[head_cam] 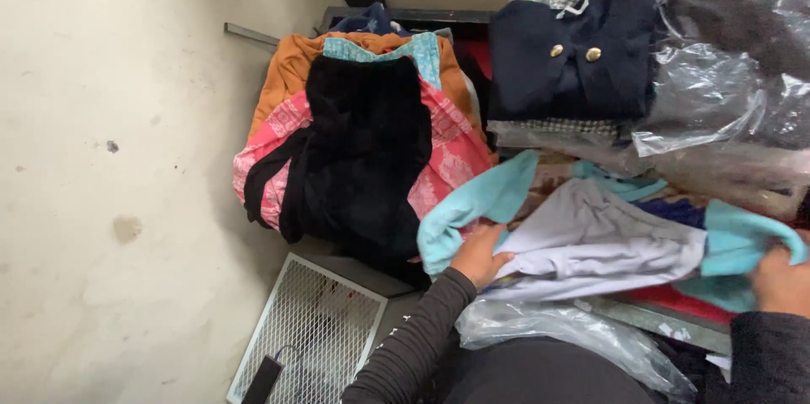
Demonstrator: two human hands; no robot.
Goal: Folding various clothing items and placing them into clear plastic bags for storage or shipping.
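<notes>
left hand [479,254] grips the turquoise garment [481,202] at its edge; right hand [780,282] clutches its far end. garment lies across a lilac cloth [591,239], beside the black-topped clothes pile [363,142].

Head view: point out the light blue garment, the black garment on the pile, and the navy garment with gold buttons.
light blue garment [472,202], head view, folded left edge.
black garment [363,142], head view, middle.
navy garment [574,58], head view, front beside the buttons.
</notes>
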